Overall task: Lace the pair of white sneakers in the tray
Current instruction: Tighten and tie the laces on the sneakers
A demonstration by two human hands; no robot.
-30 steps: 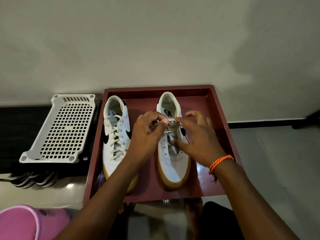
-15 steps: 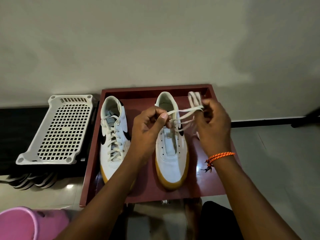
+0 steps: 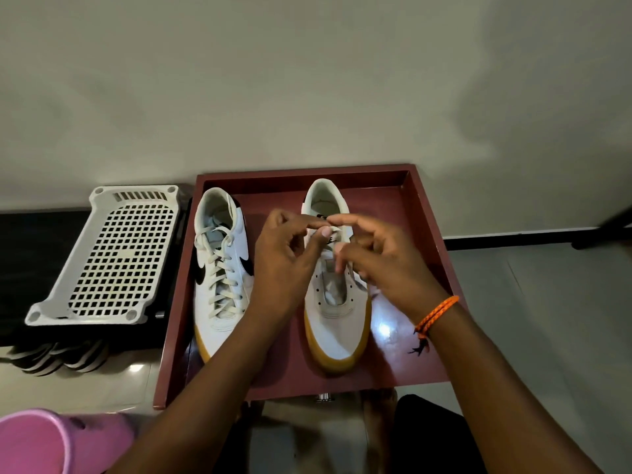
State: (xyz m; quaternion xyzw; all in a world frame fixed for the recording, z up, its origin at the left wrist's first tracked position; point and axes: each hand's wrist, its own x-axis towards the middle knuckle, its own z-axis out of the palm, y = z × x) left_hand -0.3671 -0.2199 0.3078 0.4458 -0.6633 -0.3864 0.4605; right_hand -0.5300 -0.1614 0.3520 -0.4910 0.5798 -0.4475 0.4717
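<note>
Scanning left to right: white plastic grid basket lies upturned on the floor, pink plastic tub in the near corner, then the dark red rectangular tray with both shoes inside. Left white sneaker with gum sole and black swoosh sits at the tray's left side, lace crossed through all visible eyelets, ends loose at the top. Right white gum-soled sneaker is just beside it, eyelets bare in the lower rows. Left hand and right hand meet over its tongue, fingertips pinching what looks like the cream flat lace; it's mostly hidden and blurred, so can't tell which end each holds. Orange braided wristband on the right wrist. Judgement: first shoe done, second barely started, probably sorting the lace ends. Next move needs an end aimed at a bottom eyelet and both sides evened.
</note>
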